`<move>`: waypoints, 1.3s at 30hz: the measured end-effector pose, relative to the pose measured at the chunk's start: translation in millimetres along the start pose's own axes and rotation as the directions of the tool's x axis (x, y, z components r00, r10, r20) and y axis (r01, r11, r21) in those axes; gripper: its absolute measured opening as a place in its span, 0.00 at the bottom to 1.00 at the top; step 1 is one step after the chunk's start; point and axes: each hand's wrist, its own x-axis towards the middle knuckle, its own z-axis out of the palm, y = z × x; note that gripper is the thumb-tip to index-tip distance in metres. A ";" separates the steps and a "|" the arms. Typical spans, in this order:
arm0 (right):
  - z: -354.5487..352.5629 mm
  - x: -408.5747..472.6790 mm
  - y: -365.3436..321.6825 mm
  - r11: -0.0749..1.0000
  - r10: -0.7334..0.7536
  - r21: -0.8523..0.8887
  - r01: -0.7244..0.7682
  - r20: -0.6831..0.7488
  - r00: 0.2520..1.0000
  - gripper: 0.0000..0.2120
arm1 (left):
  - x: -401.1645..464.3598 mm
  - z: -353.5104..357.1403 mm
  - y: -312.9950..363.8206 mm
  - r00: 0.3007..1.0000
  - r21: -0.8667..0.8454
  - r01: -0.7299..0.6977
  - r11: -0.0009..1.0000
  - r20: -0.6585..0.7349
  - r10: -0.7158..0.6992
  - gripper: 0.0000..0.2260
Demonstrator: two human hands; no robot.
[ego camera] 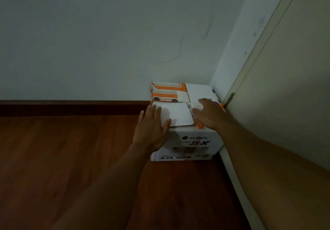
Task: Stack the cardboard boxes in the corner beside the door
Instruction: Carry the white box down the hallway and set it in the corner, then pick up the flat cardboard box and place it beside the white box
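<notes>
A white cardboard box (187,122) with orange tape and dark print on its near face sits on the wooden floor (71,158), right of centre in the frame, in the corner where the pale wall (107,33) meets the door (285,87). Its back edge lies against the wall above the dark skirting board (71,107), and its right side lies close to the door frame (232,176).

The four top flaps of the box are folded inward and lie nearly flat, their seams crossing near the centre of the top.

The left hand (151,128) is open, fingers extended and slightly spread. Its palm lies against the upper left corner of the box, and its fingertips and thumb rest on the near left flap.

The right hand (207,113) is also open, fingers extended, and is blurred. It lies palm down over the right part of the top, covering the near right flap, with its fingertips reaching toward the central seam. Neither hand closes around anything; both lie flat on the box.

Both bare forearms enter from the lower edge of the frame and converge on the box.
</notes>
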 end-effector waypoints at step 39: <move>212.2 -140.1 -537.8 0.561 -0.803 0.156 0.813 0.339 0.490 0.18 | -339.8 -355.9 -329.5 0.430 0.013 0.890 0.456 -0.357 -0.829 0.13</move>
